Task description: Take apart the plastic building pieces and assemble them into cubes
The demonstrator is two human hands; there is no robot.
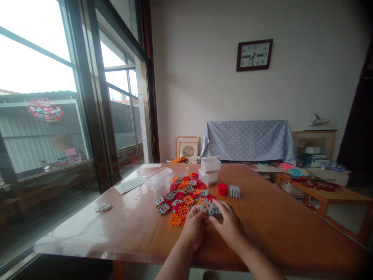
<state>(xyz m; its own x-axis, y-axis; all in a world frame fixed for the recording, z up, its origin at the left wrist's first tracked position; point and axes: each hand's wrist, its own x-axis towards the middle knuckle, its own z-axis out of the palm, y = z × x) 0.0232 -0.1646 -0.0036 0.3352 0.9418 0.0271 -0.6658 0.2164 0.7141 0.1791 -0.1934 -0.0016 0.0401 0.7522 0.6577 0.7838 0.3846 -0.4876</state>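
Close to the table's front, my left hand [194, 222] and my right hand [229, 222] meet around a grey square building tile [207, 205] with notched edges. The fingers of both hands are closed on it, and partly cover it. Just beyond them spreads a loose pile of red, orange and grey tiles; an orange tile [175, 219] lies at its near edge. To the right of the pile stand a red block [223, 189] and a grey block [234, 191], each looking like tiles stacked or joined together.
Behind the pile stand stacked white plastic boxes [209, 171] and a clear lidded container [159, 181]. A printed sheet [129, 185] and a small pale packet [103, 207] lie on the left of the brown table [279, 221]. Glass windows flank the left side.
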